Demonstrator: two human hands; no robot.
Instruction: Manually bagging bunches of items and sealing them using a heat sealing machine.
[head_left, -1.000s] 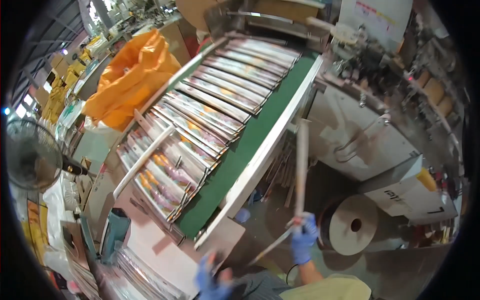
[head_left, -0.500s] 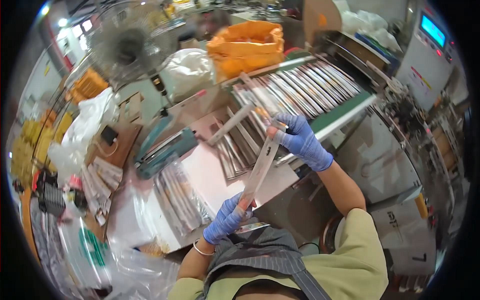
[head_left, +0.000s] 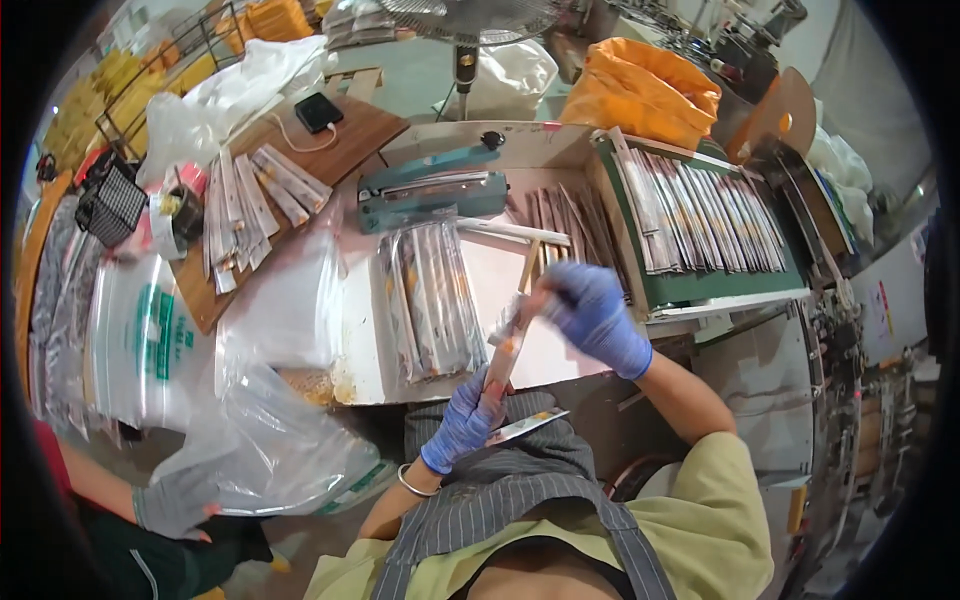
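Note:
My left hand [head_left: 465, 422], in a blue glove, is closed round the lower end of a slim printed packet [head_left: 503, 358], which stands tilted in front of my apron. At its upper end is my right hand [head_left: 600, 318], also blue-gloved and blurred, with its fingertips pinched on the packet. A second slim packet [head_left: 532, 426] lies against the apron below. Just beyond my left hand, clear bags hold several such packets [head_left: 432, 300] on the pale work surface [head_left: 360, 335]. Loose packets [head_left: 580, 225] lean in the tray beyond my right hand.
A teal bag sealer [head_left: 435, 192] stands at the back. On the right, packets [head_left: 705, 215] line a green belt [head_left: 720, 290]. Left are a wooden board [head_left: 365, 125] with a phone [head_left: 318, 113], and plastic bags [head_left: 265, 440]. A co-worker's grey-gloved hand [head_left: 178, 505] touches them.
The view has swung left, bringing the co-worker's hand into sight. My right hand has come lower and nearer my left. The packet looks shorter between my hands.

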